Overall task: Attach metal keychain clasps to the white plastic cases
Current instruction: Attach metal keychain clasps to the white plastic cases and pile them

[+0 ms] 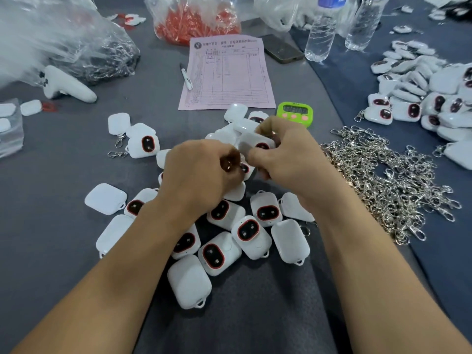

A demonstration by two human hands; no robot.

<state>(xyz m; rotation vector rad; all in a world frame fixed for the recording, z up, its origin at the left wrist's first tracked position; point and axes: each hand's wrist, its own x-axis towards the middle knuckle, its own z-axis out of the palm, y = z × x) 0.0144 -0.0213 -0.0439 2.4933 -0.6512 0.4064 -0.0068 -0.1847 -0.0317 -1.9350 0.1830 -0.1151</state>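
Case, white with red-ringed oval, gripped by right hand; left hand curled, hold unclear

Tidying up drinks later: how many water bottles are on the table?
2. The blue-labelled bottle stands at the far edge, just behind the phone; the second bottle stands right of it. Plastic bags nearby may hide others.

white cases — red-ringed, green timer

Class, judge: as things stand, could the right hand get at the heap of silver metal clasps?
Probably yes: the heap of silver metal clasps lies just beside the right hand, nothing between, though its grip holds a white plastic case.
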